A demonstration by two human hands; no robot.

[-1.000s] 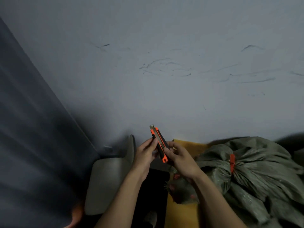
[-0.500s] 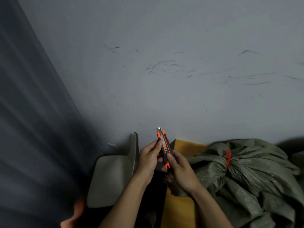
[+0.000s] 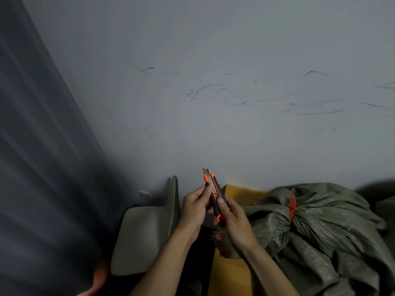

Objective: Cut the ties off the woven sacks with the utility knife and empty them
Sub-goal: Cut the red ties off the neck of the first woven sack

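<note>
**Utility knife** [image 3: 213,193]: orange and black, with a short length of blade [image 3: 205,171] showing at the top end. It is standing nearly upright in front of the wall, just left of the sack and not touching it. Judged light and rigid, and sharp at the tip. It is best taken by the handle below the slider, with the fingers kept off the blade end.

**Left hand** [image 3: 195,208]: it is pinching the upper part of the knife body between thumb and fingertips, close to the slider.

**Right hand** [image 3: 234,223]: it is wrapping the lower handle, with fingers curled round it and the thumb lying along the front.

**Woven sack** [image 3: 320,231]: olive-grey and bulging, lying on its side at lower right. The cloth is looking soft and crinkled, and the load is judged heavy. The gathered neck is offering the firmest hold.

**Tie** [image 3: 291,205]: an orange band cinching the neck tight, uncut. It is sitting well right of the blade. Judged thin and taut, so likely to part under a light draw.

**Grey chair** [image 3: 145,236]: it is standing left of the hands.
</note>
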